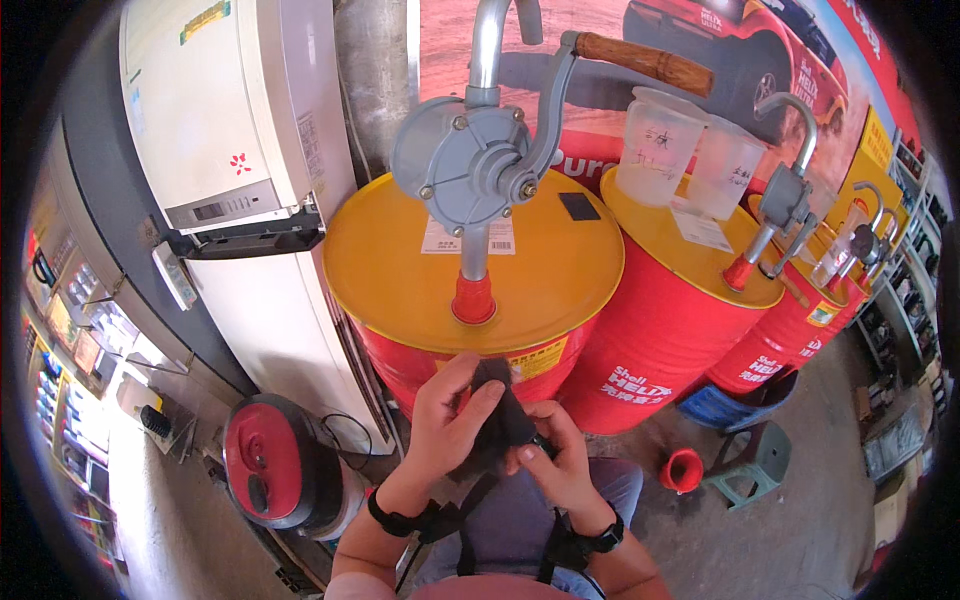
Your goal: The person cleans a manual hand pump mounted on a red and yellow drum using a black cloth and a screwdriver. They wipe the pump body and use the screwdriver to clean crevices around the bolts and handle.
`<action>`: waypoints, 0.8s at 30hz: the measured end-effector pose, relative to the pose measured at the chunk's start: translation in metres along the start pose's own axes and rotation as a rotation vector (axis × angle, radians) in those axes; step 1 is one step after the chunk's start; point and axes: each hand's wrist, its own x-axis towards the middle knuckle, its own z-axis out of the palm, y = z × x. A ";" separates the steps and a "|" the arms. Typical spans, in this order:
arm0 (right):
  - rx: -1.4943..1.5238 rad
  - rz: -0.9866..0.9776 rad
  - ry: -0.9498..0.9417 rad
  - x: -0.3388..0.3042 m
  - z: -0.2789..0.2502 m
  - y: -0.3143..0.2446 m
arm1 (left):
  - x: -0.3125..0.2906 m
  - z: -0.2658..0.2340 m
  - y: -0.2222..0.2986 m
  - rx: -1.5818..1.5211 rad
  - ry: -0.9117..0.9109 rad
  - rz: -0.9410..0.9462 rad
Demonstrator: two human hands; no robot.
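Note:
My left hand point(447, 420) is closed on a soft black piece of cloth point(507, 412), its thumb pressed on the upper part. My right hand point(562, 455) grips the lower right edge of the same cloth, with the fingertips curled in. A small dark, shiny part shows by the right fingers, too small to name. Both hands are in front of my lap, just short of a red drum with a yellow lid point(365, 255). On that lid stands a grey rotary hand pump point(468, 170) with a wooden crank handle point(645, 62). A flat black rectangular object point(578, 207) lies behind it.
A second red drum point(650, 330) bears clear plastic jugs point(655, 150) and another pump point(787, 195). A white air conditioner point(215, 120) stands left, a red-and-black vacuum-like machine point(268, 455) below it. A red funnel point(682, 470) and green stool point(752, 460) are on the floor.

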 end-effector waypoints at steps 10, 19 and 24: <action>-0.408 -0.103 0.213 -0.003 0.000 -0.012 | -0.004 0.008 0.002 0.145 0.004 0.044; -0.344 -0.024 0.255 -0.007 -0.009 -0.012 | -0.005 0.004 0.004 -0.005 -0.005 -0.058; -0.339 -0.057 0.263 -0.007 -0.011 -0.014 | -0.005 0.005 0.009 -0.119 0.012 -0.100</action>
